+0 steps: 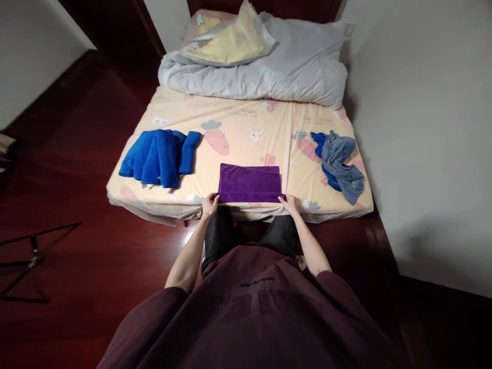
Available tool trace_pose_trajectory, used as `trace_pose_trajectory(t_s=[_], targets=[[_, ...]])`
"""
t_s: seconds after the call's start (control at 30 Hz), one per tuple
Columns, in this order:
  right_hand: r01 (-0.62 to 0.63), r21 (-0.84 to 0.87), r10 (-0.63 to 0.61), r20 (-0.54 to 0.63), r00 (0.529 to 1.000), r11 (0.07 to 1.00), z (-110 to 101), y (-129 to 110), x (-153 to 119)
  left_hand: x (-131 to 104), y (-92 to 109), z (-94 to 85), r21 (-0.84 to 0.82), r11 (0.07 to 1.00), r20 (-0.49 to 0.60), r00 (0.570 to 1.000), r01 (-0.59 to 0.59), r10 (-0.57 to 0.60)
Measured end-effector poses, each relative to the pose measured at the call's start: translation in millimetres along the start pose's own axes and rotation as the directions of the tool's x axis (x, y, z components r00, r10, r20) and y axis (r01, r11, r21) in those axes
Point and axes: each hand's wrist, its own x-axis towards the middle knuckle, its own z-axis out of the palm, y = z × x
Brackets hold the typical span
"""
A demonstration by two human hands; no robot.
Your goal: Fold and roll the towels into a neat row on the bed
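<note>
"Purple cloth (249,179) is lying flat where, exactly?"

"On the bed (246,120), close to its near edge, with a narrow band running along the side nearest the person."

"And what are the fingers doing?"

"Left hand (210,204) is pinching the near left corner, fingers closed on the fabric. Right hand (289,203) is gripping the near right corner, apparently just as closed, though the fingertips are looking rather small from here."

"Anything beside it?"

"Blue cloths (156,159) are overlapping in a row to the left. To the right, a grey cloth (340,159) is lying crumpled together with a blue one (331,177). Behind, a pale quilt (246,79) is stretching across the bed."
</note>
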Motion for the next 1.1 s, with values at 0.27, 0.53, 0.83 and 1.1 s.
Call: trace_pose_trajectory(t_s=[0.27,0.53,0.83,1.1], targets=[[-0.015,0.102,0.015,-0.001,1.0,0.995,-1.0,-6.8,-3.8,1.9,1.6,1.5,-0.039,0.999,-0.013,1.0,0.011,-0.012],[-0.009,0.15,0.017,-0.055,0.998,0.989,-3.0,-2.1,-4.3,5.3,-6.6,3.7,-0.046,0.998,0.019,0.999,0.033,-0.032],[-0.076,0.078,0.082,-0.074,0.994,0.994,-1.6,4.3,0.6,13.3,-12.6,4.6,-0.094,0.986,0.012,0.99,0.138,-0.138],[-0.078,0.037,0.081,-0.105,0.991,0.996,1.0,2.1,1.1,15.6,-11.3,8.3,-0.035,0.988,0.0,0.989,0.151,-0.151]])
